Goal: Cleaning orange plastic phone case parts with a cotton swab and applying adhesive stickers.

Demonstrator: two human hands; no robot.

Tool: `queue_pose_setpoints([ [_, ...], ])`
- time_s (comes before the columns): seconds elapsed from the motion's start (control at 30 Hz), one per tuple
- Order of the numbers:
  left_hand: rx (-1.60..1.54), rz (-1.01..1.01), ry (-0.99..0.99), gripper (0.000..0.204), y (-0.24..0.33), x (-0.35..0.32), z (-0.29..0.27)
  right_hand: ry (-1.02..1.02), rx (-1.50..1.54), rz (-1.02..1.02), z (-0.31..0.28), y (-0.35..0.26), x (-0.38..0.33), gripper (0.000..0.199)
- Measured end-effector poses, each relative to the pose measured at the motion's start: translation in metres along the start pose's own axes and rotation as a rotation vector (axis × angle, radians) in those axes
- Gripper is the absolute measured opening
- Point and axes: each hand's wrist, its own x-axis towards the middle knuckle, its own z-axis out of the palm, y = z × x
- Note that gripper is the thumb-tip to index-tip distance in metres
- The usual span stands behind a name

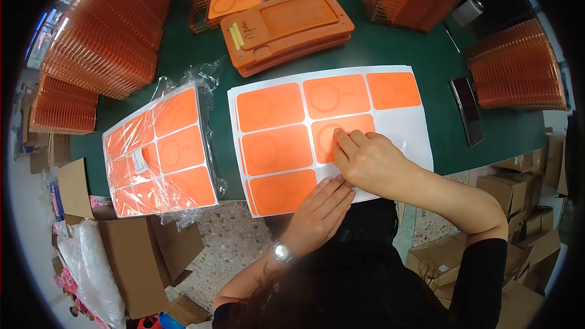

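Note:
A white sheet [399, 131] of orange stickers lies on top of a stack near the table's front edge. Bare white backing shows at its right side. My right hand [372, 161] is over the middle sticker [325, 140], its fingers bent and pressed together at the sticker's right part; the thumb tip is hidden. Beside it, my left hand [320, 216] lies with stretched fingers on the lower part of the sheet, next to the bottom-left sticker [280, 192]. Each sticker carries a faint ring and a short bar.
Left of the sheet is a plastic-wrapped pack of stickers [161, 152]. An orange fixture block [286, 27] stands behind. Stacks of orange clear cases [109, 30] line the table's sides, with a phone [467, 109] at the right. Cardboard boxes [131, 262] stand on the floor.

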Motion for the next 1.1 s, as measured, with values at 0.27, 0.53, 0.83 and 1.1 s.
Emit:
queue_pose_setpoints([
  [0.27, -0.024, -0.030, -0.071, 0.032, -0.005, -0.009, 0.003, 0.077, -0.197, -0.069, 0.010, -0.012, 0.002, 0.033],
  [0.53, 0.017, -0.015, -0.072, 0.032, -0.004, -0.003, 0.000, 0.092, 0.122, 0.132, 0.014, -0.014, -0.003, 0.021],
  [0.83, -0.257, -0.202, -0.092, 0.029, -0.001, 0.010, -0.033, 0.312, 0.123, 0.169, 0.021, -0.013, -0.008, 0.021],
  [1.1, 0.289, -0.160, -0.138, 0.059, -0.062, 0.056, -0.054, 0.290, 0.295, 0.223, 0.007, 0.000, -0.001, 0.027],
])
